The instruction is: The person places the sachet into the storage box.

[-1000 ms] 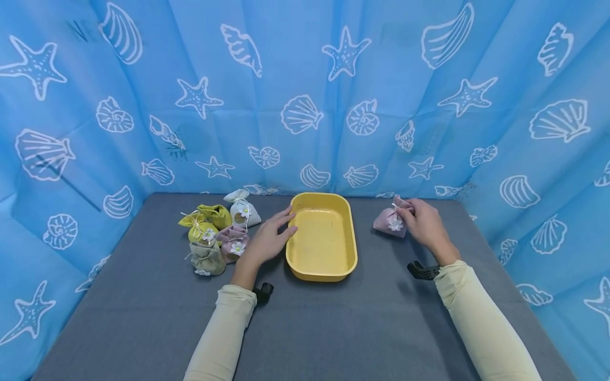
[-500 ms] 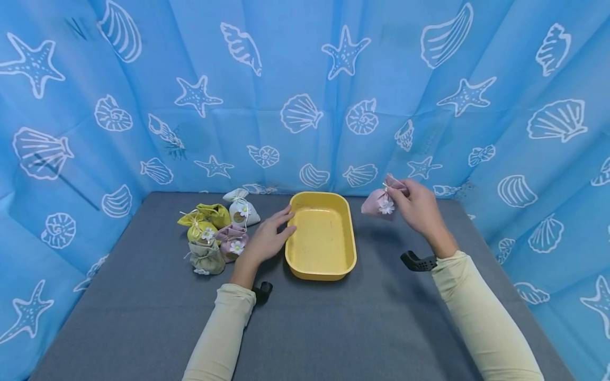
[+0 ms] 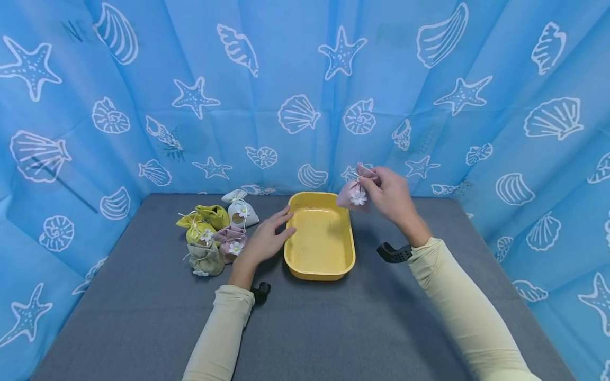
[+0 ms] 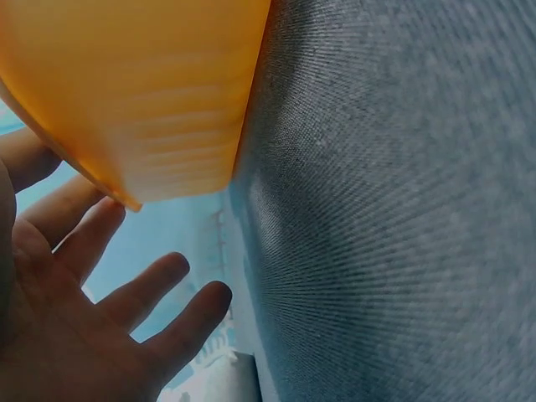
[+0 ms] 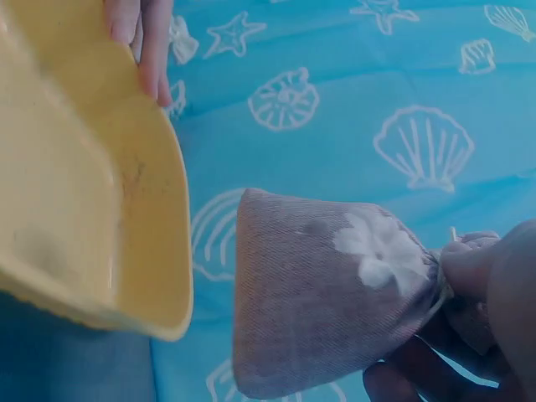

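Note:
A pink drawstring pouch [image 3: 351, 195] with a white flower hangs by its gathered neck from my right hand [image 3: 393, 197], whose thumb and fingers pinch it. It overlaps the right rim of the yellow tray [image 3: 320, 274] in the head view. In the right wrist view the pouch [image 5: 310, 293] is lifted beside the tray [image 5: 155, 251], its tied neck at the fingertips. My left hand [image 3: 265, 241] rests against the tray's left rim. The left wrist view has that hand [image 4: 84, 285] with spread, extended fingers, some touching the tray's edge [image 4: 167, 109].
Left of the tray sits a cluster of drawstring pouches: a white one [image 3: 245, 212], a yellow one [image 3: 199, 232], an olive one [image 3: 216, 216], a pink one [image 3: 230, 241] and a grey-green one [image 3: 206, 258]. A blue shell-patterned curtain [image 3: 305, 79] closes off the grey table [image 3: 305, 333].
My right hand has lifted the pink pouch off the table and carried it left to the tray's right rim. The left hand stays at the tray's left rim.

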A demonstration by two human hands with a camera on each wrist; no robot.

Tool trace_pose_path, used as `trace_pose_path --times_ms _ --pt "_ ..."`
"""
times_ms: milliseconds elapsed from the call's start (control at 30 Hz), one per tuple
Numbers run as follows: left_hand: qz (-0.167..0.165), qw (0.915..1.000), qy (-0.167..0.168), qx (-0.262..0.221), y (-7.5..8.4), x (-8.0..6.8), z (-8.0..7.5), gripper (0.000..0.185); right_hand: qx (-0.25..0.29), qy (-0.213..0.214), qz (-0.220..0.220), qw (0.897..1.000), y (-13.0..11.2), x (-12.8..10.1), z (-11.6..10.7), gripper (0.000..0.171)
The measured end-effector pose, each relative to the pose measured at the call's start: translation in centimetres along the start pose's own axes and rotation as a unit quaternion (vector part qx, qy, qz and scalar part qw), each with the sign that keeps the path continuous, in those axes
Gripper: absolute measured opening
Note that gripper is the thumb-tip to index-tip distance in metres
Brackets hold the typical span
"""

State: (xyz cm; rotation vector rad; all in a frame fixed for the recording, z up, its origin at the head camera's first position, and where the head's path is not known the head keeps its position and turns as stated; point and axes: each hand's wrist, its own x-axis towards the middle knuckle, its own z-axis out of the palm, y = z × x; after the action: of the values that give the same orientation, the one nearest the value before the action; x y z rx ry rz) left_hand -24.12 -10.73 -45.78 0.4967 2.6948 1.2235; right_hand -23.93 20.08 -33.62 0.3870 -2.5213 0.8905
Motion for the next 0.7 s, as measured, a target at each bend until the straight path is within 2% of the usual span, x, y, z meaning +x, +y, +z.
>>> trace_pose_path --times_ms 233,700 --pt "0.005 1.0000 0.003 0.007 -0.1 0.0 0.0 0.062 0.006 -0.009 -0.014 1.000 -1.0 1.2 2.2 0.021" --pt "0.007 0.9999 0.010 0.001 -0.3 0.1 0.2 0.057 -0.007 -0.105 0.043 0.994 0.4 1.7 6.6 0.025"
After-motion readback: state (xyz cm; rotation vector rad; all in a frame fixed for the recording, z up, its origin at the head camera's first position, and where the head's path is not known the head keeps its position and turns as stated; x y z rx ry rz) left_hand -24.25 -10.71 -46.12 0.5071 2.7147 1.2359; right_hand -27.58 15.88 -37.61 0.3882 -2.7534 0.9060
